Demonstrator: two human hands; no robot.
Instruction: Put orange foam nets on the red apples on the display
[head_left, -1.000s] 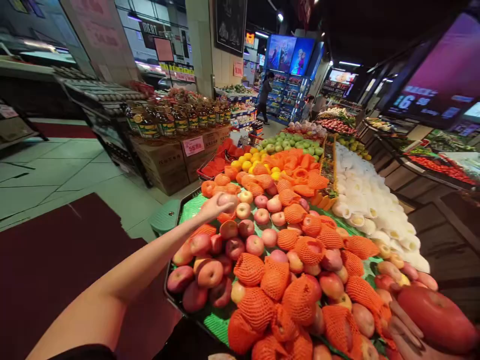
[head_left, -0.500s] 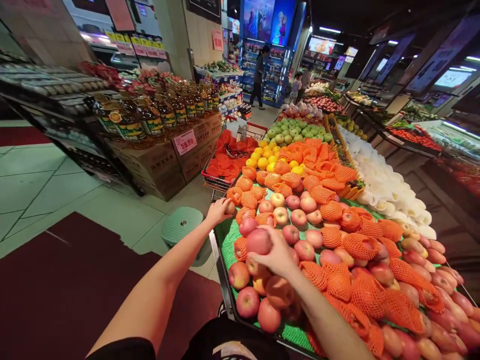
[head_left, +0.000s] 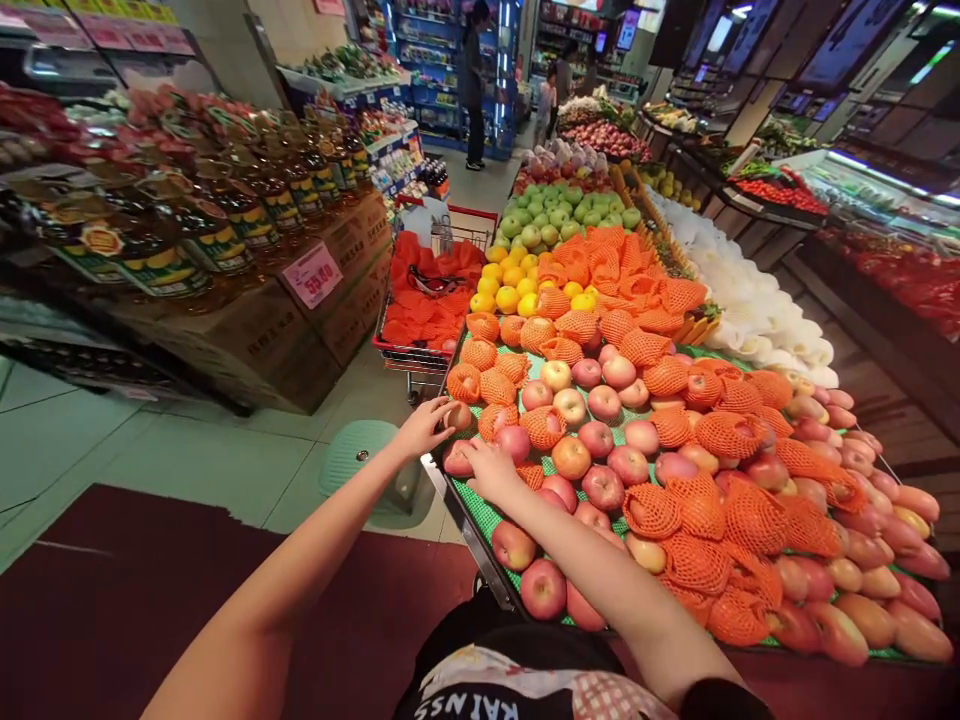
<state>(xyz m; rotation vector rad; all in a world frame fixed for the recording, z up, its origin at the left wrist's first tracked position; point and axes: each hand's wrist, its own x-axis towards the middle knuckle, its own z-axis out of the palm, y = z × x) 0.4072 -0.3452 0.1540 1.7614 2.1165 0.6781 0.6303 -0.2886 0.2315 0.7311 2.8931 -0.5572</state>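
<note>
A sloping fruit stand with a green mat (head_left: pixel 480 512) holds many red apples, some bare and some in orange foam nets (head_left: pixel 697 505). My left hand (head_left: pixel 424 426) reaches to the stand's near left corner, its fingers spread with the tips on a small apple (head_left: pixel 460 416). My right hand (head_left: pixel 487 466) lies just beside it, fingers curled over another red apple (head_left: pixel 454 460) on the mat. Both forearms stretch out from the bottom of the view.
A red shopping cart (head_left: pixel 420 352) full of orange nets stands past the stand's corner, with a green stool (head_left: pixel 352 455) on the floor beside it. Oil bottles (head_left: pixel 172 262) sit on cardboard boxes (head_left: pixel 255 345) at left. Further fruit displays and people (head_left: pixel 474 80) are beyond.
My right hand has carried its apple left and down to the corner by my left hand. The left hand has stayed on the corner apple. The view has tilted downward.
</note>
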